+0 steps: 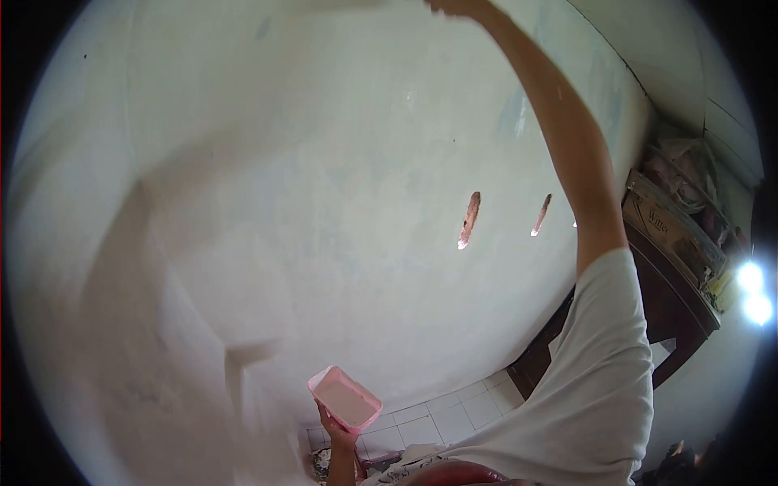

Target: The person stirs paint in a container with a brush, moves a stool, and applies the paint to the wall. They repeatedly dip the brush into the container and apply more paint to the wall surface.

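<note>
A pink rectangular tub [348, 398] with whitish contents rests in my left hand [336, 433], whose fingers wrap its lower side. High up at the top edge of the view, my right hand [454, 6] is raised against the pale wall [340, 186]. Only part of that hand shows, with its fingers cut off or blurred, and what it holds cannot be made out. A blurred pale shape lies to its left at the frame's top.
Two narrow gouges, a nearer one [469, 220] and a farther one [541, 215], mark the wall. At right, a dark wooden cabinet [668, 292] bears a cardboard box [660, 220] and plastic bags. White floor tiles [450, 417] show below. Bright lights shine at far right.
</note>
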`<state>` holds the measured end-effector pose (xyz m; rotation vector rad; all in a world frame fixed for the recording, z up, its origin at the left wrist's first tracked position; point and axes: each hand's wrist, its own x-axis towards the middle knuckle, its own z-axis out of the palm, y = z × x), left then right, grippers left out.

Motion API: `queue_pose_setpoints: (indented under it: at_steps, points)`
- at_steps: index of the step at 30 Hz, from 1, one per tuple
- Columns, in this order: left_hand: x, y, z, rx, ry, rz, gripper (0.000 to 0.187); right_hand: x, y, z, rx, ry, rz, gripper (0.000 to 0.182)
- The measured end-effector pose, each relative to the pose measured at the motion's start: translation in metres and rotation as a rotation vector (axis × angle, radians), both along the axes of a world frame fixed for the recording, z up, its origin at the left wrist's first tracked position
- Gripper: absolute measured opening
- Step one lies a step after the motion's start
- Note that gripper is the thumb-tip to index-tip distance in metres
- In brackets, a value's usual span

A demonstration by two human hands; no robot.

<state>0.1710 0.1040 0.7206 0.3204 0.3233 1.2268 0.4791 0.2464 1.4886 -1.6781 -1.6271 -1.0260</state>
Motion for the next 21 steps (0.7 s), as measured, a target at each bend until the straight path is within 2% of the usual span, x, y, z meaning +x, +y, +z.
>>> queue_pose_setpoints:
  at_steps: [2, 3, 4, 5, 6, 8, 10, 11, 12, 13, 14, 18, 21]
  points:
    - [-0.001, 0.003, -0.001, 0.027, 0.017, -0.030, 0.060, 0.023, 0.015, -0.098, 0.121, -0.400, 0.183, 0.035]
    - [0.000, 0.004, -0.003, 0.022, 0.015, -0.024, 0.060, 0.022, 0.017, -0.146, -0.149, -0.219, 0.068, 0.035]
    - [0.001, 0.006, -0.006, -0.007, -0.042, -0.038, 0.060, 0.019, 0.011, -0.206, -0.230, -0.142, 0.007, 0.037]
    - [0.001, 0.006, -0.005, -0.034, -0.098, -0.053, 0.060, 0.002, -0.017, -0.256, -0.274, -0.043, -0.009, 0.030]
    - [0.000, 0.005, 0.000, -0.035, -0.097, -0.052, 0.060, -0.002, -0.035, -0.290, -0.470, 0.019, 0.025, 0.032]
    - [-0.001, 0.002, 0.012, -0.062, -0.108, -0.083, 0.061, 0.006, -0.051, -0.333, -0.848, 0.012, 0.005, 0.037]
    - [-0.005, -0.001, 0.007, -0.086, -0.096, -0.079, 0.061, 0.018, -0.051, -0.346, -1.032, 0.032, 0.029, 0.038]
    - [-0.005, 0.001, 0.005, -0.102, -0.089, -0.081, 0.061, 0.041, -0.036, -0.350, -0.937, -0.047, 0.131, 0.033]
    - [-0.004, 0.003, 0.004, -0.099, -0.089, -0.074, 0.061, 0.058, -0.022, -0.344, -0.838, -0.124, 0.230, 0.030]
    - [-0.004, 0.003, 0.005, -0.080, -0.084, -0.090, 0.062, 0.056, -0.023, -0.296, -0.981, 0.276, 0.208, 0.022]
    - [-0.005, 0.004, 0.006, -0.061, -0.078, -0.106, 0.062, 0.056, -0.031, -0.256, -0.893, 0.460, 0.263, 0.018]
    - [-0.005, 0.002, 0.000, -0.087, -0.108, -0.109, 0.063, 0.060, -0.038, -0.090, -0.574, 0.290, 0.282, 0.021]
    - [-0.007, -0.001, 0.009, -0.063, -0.035, -0.068, 0.064, 0.039, -0.063, -0.001, -0.313, 0.203, 0.181, 0.023]
